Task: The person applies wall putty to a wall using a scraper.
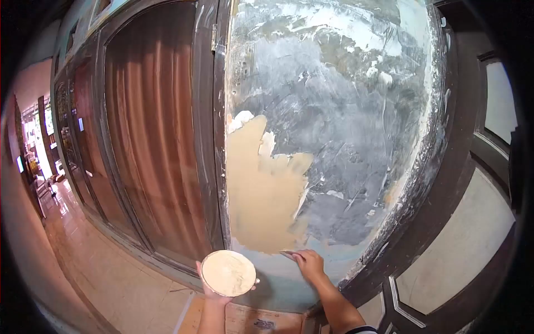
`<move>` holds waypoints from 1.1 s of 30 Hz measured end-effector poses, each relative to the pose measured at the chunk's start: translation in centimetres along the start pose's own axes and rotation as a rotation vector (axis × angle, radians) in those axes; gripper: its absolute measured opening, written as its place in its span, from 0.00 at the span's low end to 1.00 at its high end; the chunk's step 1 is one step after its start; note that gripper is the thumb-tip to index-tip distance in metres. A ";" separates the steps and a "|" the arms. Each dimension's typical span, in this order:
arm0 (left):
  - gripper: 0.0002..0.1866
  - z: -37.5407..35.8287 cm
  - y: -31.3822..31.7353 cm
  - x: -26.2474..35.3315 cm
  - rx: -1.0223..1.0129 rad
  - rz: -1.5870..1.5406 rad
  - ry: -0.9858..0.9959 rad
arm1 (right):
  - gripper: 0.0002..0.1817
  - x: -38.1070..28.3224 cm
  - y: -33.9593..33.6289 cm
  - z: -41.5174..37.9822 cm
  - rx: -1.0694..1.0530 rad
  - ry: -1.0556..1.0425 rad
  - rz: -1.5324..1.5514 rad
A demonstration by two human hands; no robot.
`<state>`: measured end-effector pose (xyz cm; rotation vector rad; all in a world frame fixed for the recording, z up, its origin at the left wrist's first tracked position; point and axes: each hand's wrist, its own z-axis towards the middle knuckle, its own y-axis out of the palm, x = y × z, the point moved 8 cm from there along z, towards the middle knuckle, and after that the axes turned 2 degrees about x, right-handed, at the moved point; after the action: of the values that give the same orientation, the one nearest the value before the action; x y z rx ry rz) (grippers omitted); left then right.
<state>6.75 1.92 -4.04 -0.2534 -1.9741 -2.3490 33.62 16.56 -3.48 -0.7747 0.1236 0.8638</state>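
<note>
My left hand holds up a round white bowl from beneath, its fingers curled around the sides. Thick cream paint fills the bowl almost to the rim. With fingers pinched, my right hand grips a small flat tool that looks like a paintbrush; much of it is hidden in the grip. Its tip is at the lower edge of a tan-cream patch on the wall. Grey, scraped surface with white smears surrounds this patch above and to the right.
To the left stands a dark wooden frame with glass and a brown curtain behind it. Dark panelled woodwork rises on the right. Flat cardboard lies on the tiled floor below the wall.
</note>
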 end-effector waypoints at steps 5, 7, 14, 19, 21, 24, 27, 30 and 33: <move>0.65 0.1 0.0 0.4 -0.135 0.055 -0.028 | 0.08 0.5 -5.7 5.3 0.117 0.111 -0.046; 0.62 -0.3 0.2 0.6 -0.031 0.123 0.024 | 0.07 -0.8 -9.1 6.9 0.183 0.132 0.030; 0.62 -0.5 -0.5 0.1 -0.024 0.059 -0.016 | 0.07 -0.7 -1.7 0.6 -0.014 0.059 0.039; 0.61 -0.2 0.1 0.0 -0.020 0.049 -0.030 | 0.08 0.3 -2.2 2.9 -0.018 0.060 -0.059; 0.65 -0.6 0.8 0.0 -0.127 -0.037 -0.042 | 0.08 -0.7 -7.3 6.0 0.172 0.078 0.001; 0.65 -0.9 0.7 0.3 -0.148 -0.043 -0.039 | 0.06 -1.7 -11.2 6.4 0.292 0.060 0.086; 0.62 -1.0 -0.4 0.7 -0.029 0.159 0.016 | 0.05 0.3 -7.4 3.6 0.206 0.067 0.094; 0.63 -0.9 -0.1 0.4 0.015 0.149 0.000 | 0.06 0.7 -1.6 -0.2 0.040 0.034 0.038; 0.62 -0.5 0.5 0.2 -0.034 0.113 -0.029 | 0.07 1.0 -1.2 0.8 -0.001 0.017 -0.044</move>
<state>6.57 1.37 -3.60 -0.3920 -1.8807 -2.3225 35.03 17.29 -2.59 -0.7830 0.1209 0.8156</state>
